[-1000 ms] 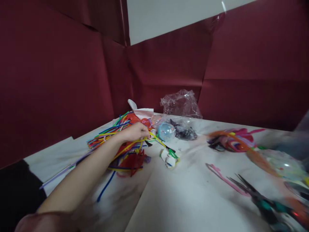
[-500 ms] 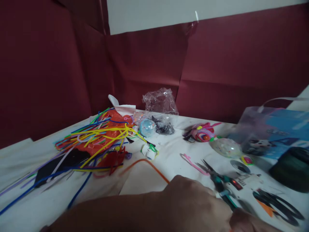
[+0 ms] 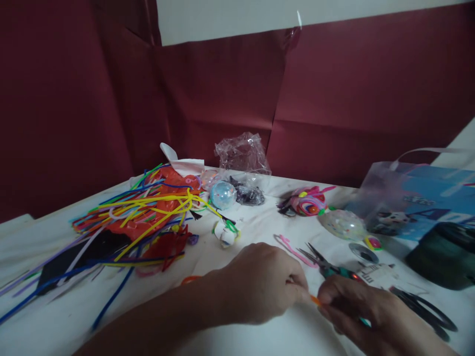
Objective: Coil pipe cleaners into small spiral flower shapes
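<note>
Left hand (image 3: 260,284), lower centre of the frame, pinches one end of an orange pipe cleaner (image 3: 314,299). Right hand (image 3: 358,309), lower right, pinches the same pipe cleaner just beside the left fingertips; only a short orange length shows between the hands. Pliers (image 3: 326,267) lie on the white table (image 3: 260,227) just above the right hand. A pile of coloured pipe cleaners (image 3: 141,212) occupies centre left. Black scissors (image 3: 426,309) lie at far right.

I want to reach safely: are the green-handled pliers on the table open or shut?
Open. The pliers' two pointed tips stand apart in a narrow V, beside the pink pipe cleaner.
</note>
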A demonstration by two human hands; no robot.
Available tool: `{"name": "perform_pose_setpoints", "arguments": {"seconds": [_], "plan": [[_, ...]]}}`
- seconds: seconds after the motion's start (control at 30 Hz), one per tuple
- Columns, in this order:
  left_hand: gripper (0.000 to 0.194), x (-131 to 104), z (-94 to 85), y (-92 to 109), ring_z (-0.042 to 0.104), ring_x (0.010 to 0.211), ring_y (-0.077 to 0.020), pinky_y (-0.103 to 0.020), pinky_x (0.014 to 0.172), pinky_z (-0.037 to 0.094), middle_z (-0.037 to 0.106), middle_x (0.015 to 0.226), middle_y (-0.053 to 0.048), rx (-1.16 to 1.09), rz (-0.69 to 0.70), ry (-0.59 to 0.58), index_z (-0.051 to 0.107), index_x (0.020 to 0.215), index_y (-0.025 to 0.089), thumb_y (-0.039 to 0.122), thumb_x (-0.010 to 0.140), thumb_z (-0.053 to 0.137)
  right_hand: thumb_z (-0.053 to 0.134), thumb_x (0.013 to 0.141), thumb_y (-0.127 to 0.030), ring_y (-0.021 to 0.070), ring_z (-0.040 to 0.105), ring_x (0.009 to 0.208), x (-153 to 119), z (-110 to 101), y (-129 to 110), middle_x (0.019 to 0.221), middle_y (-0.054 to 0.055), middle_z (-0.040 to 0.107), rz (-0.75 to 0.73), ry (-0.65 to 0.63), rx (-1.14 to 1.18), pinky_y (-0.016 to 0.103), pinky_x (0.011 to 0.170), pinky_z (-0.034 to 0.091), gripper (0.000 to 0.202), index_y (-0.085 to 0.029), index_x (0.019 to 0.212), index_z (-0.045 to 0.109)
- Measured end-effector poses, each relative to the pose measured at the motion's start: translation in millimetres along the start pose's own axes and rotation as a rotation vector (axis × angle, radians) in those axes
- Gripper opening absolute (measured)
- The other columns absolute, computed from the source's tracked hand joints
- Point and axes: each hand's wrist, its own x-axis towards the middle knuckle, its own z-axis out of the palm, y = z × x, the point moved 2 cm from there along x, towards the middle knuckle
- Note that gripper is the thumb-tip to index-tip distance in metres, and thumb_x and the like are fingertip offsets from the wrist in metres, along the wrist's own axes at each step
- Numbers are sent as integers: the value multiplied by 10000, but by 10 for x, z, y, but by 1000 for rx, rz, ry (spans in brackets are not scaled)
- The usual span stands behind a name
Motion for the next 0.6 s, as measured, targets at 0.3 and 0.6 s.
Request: {"name": "perform_pose_setpoints", "arguments": {"seconds": [0.3, 0.6], "plan": [[174, 55, 75, -50, 557, 706, -120, -202, 658, 372, 675, 766, -14, 65, -62, -87, 695, 799, 173, 199, 777, 525, 369, 874, -227, 119, 541, 568, 10, 103, 19, 701, -40, 547, -51, 27, -155, 167, 487, 421, 203, -238, 780, 548], [125, 72, 17, -94, 463, 576, -68, -173, 539, 321, 554, 614, 31, -225, -89, -102, 679, 767, 120, 180, 741, 572, 584, 828, -537, 139, 516, 619, -38, 38, -71, 664, -8, 552, 244, 220, 422, 119, 528, 418, 360, -209, 685, 630]]}}
